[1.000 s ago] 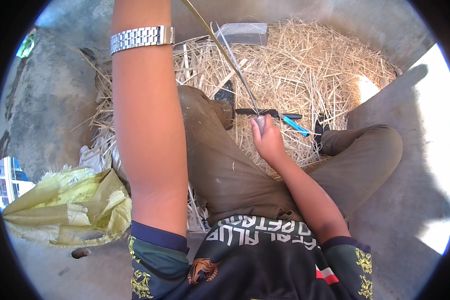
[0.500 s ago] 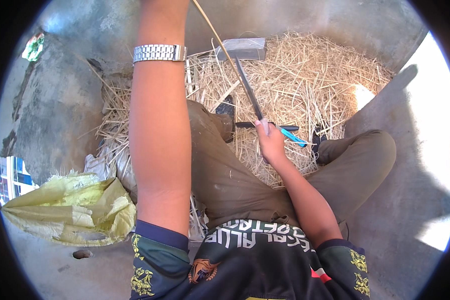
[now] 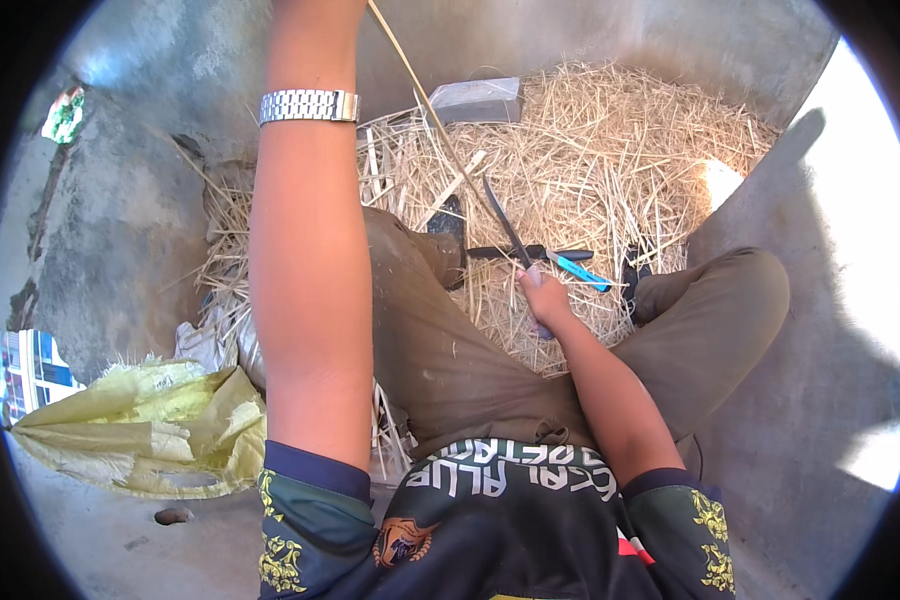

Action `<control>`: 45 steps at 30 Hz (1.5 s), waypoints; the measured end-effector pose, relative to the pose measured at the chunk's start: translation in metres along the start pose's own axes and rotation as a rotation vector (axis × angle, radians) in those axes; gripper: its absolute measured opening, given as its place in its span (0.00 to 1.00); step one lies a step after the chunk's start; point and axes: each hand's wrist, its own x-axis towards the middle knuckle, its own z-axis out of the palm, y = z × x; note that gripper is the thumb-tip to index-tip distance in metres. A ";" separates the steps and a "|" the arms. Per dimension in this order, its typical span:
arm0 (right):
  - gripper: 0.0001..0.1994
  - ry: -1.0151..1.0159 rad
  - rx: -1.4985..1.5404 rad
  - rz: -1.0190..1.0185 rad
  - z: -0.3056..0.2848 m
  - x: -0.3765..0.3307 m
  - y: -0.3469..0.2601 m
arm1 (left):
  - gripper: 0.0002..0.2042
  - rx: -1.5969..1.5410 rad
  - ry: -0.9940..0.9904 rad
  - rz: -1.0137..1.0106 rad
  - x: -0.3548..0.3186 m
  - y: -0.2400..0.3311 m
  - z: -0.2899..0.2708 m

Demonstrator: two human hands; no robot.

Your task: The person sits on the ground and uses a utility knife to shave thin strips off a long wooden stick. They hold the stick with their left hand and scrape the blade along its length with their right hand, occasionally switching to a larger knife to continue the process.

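Steel: the blade of a knife (image 3: pixel 508 225) points up and slightly left from my right hand (image 3: pixel 545 297), which is closed round its handle above my crossed legs (image 3: pixel 470 320). A long, thin tan strip (image 3: pixel 410 70) slants down from the upper edge, beside my left wrist, to the blade; whether the two touch there, I cannot tell. My left forearm (image 3: pixel 312 250), wearing a silver link-band wristwatch (image 3: pixel 308 106), reaches straight up; the left hand lies beyond the edge, so I cannot tell its grip. Just beyond my right fist lie a slim black tool (image 3: pixel 575 256) and a light-blue tool (image 3: pixel 582 272), crossing, on straw-coloured shavings (image 3: pixel 650 170). Farther off, a grey block (image 3: pixel 473 102) sits at the heap's far edge. To my left: a frayed yellow-green sack (image 3: pixel 120 425), crumpled on the concrete floor (image 3: pixel 225 530)
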 end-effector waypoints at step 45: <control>0.25 0.122 0.102 -0.074 -0.073 -0.046 -0.086 | 0.22 0.095 0.013 0.184 0.013 -0.010 -0.018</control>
